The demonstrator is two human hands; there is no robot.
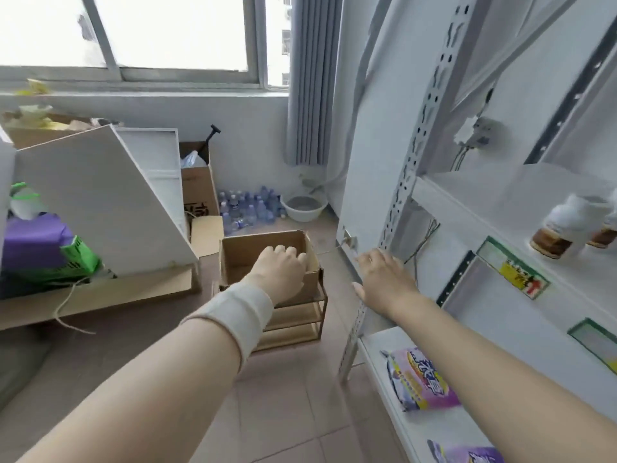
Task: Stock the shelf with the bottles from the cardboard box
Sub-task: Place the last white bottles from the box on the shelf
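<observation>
The left hand is down in the open top of the small brown cardboard box, knuckles up, its fingers curled downward near the box's right-hand wall. What they curl on is hidden beneath the hand (the bare stretch of the box's inside to the left of it shows no bottle), so I cannot tell whether they pinch a bottle or nothing at all. The box sits on a low wooden slatted rack on the tiled floor.

Just right of the box's corner, the right hand hangs in the air with fingers straight and loosely spread, holding nothing, close by the white perforated metal upright of the shelf. Further right of the box and higher, two blurred bottles with white caps and brown contents are on a shelf board already.

As I judge it, the coming move turns on this: any bottle left lies directly below the left fingers, inside the box — so the left hand is the nearer for the lift, and the way from box to shelf runs up and rightward, past the free right hand. The bottle's long axis cannot be read while it is hidden.
</observation>
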